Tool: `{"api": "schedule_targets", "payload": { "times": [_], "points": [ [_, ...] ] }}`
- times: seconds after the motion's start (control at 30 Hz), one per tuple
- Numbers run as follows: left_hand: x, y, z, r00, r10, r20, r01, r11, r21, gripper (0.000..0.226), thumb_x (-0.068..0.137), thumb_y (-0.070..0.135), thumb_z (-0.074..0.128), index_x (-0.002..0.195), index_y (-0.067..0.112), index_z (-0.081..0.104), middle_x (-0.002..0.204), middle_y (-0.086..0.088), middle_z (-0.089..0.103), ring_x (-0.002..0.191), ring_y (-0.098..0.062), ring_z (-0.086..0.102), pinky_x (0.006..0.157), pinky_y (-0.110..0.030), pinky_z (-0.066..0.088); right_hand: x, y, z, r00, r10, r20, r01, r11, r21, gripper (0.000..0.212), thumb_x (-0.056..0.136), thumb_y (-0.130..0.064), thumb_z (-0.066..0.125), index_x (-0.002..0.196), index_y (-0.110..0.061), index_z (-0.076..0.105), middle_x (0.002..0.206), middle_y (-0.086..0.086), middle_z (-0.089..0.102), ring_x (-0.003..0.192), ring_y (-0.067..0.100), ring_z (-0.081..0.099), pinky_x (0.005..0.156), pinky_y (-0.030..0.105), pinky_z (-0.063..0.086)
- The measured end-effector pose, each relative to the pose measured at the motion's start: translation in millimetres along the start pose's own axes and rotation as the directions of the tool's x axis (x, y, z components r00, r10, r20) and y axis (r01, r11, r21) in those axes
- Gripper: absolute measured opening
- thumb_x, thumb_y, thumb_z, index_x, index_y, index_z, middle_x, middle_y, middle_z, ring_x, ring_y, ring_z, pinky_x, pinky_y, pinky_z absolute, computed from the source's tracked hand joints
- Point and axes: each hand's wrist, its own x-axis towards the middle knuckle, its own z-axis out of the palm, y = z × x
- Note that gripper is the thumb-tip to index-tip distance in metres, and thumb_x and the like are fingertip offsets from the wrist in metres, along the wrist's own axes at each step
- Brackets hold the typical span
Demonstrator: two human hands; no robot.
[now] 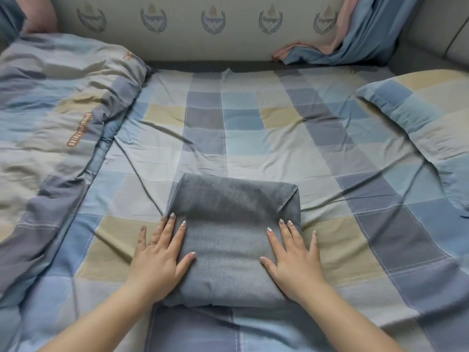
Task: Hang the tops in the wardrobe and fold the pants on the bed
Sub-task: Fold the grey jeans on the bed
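A rumpled quilt (58,128) lies left of the folded pants (229,240) on the bed (253,128). The left hand (158,255) and right hand (295,260) press flat on the pants' sides, fingers (175,227) straight and spread, gripping nothing. A pillow (426,123) lies to the right.

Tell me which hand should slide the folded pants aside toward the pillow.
Probably the left hand. It lies flat on the left edge of the folded pants, so it can push them across toward the pillow on the right. The right hand rests on the far-side edge and would have to pull.
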Motion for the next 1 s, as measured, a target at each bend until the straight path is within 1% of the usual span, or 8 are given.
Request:
{"api": "schedule_targets", "payload": {
  "times": [0.1,0.27,0.4,0.5,0.67,0.8,0.9,1.0],
  "points": [
    [18,24,-13,0.979,0.135,-0.15,-0.131,0.991,0.031,0.071,0.092,0.058,0.021,0.135,0.011,0.053,0.147,-0.012,0.04,0.138,-0.027,0.033,0.111,-0.053,0.018,17,-26,-18,0.99,-0.055,-0.128,0.066,0.994,0.084,0.074,0.09,-0.066,0.021,0.151,-0.031,-0.001,0.159,0.002,-0.018,0.144,0.017,-0.022,0.104,0.056,-0.024],
    [94,58,-16,0.988,0.138,-0.074,-0.134,0.989,0.054,0.069,0.095,0.06,0.017,0.152,0.025,0.004,0.161,-0.002,-0.005,0.146,-0.019,-0.013,0.113,-0.051,-0.012,82,-36,-53,0.986,-0.108,-0.13,0.124,0.985,0.124,0.073,0.091,-0.066,0.025,0.151,-0.033,0.0,0.16,0.001,-0.011,0.146,0.017,-0.013,0.11,0.057,-0.014],
    [125,23,4,1.0,-0.01,0.026,0.008,0.999,0.049,0.081,0.084,0.075,0.009,0.151,0.031,-0.002,0.16,0.001,-0.007,0.147,-0.018,-0.01,0.115,-0.053,-0.007,95,14,-29,0.999,-0.041,-0.028,0.04,0.999,-0.022,0.078,0.086,-0.074,0.018,0.15,-0.035,-0.003,0.16,-0.002,-0.01,0.147,0.015,-0.01,0.112,0.06,-0.006],
    [136,9,14,0.994,-0.08,0.071,0.087,0.99,-0.114,0.084,0.081,0.079,0.017,0.151,0.035,0.001,0.161,0.003,-0.005,0.147,-0.017,-0.007,0.117,-0.048,0.007,102,44,-18,0.986,0.152,0.07,-0.159,0.981,0.116,0.084,0.081,-0.079,0.018,0.149,-0.037,-0.01,0.161,0.001,0.004,0.147,0.018,0.004,0.114,0.055,0.009],
    [121,-6,12,0.997,-0.065,0.048,0.078,0.923,-0.377,0.082,0.083,0.07,0.044,0.15,0.037,0.011,0.16,-0.006,-0.002,0.147,-0.022,0.002,0.118,-0.037,0.01,83,45,-18,0.998,0.017,0.063,-0.044,0.889,0.456,0.089,0.082,-0.069,0.046,0.145,-0.047,-0.013,0.148,0.009,0.033,0.136,0.024,0.034,0.109,0.034,0.031],
    [81,-30,17,0.986,-0.097,0.135,0.16,0.776,-0.611,0.089,0.078,0.066,0.056,0.149,0.041,0.01,0.151,-0.004,0.028,0.139,-0.019,0.029,0.113,-0.03,0.025,41,41,-5,0.999,-0.009,0.046,-0.028,0.674,0.738,0.091,0.08,-0.049,0.067,0.145,-0.051,0.002,0.144,0.003,0.035,0.133,0.016,0.036,0.103,0.018,0.026],
    [62,-29,15,0.992,0.055,0.114,0.048,0.671,-0.74,0.094,0.077,0.051,0.066,0.15,0.034,0.009,0.151,0.009,0.027,0.141,-0.011,0.026,0.113,-0.022,0.019,29,33,-6,0.998,-0.008,0.064,-0.048,0.567,0.822,0.09,0.08,-0.031,0.074,0.149,-0.038,0.015,0.148,0.003,0.032,0.136,0.013,0.031,0.108,0.017,0.021],
    [57,-26,11,0.995,0.05,0.083,0.029,0.663,-0.748,0.096,0.078,0.037,0.074,0.15,0.031,0.011,0.149,-0.003,0.033,0.14,-0.016,0.026,0.117,-0.031,0.018,20,23,-23,0.997,0.053,0.054,-0.074,0.564,0.823,0.086,0.08,-0.023,0.075,0.149,-0.029,0.024,0.144,0.008,0.035,0.136,0.017,0.034,0.112,0.022,0.021]
  ]
}}
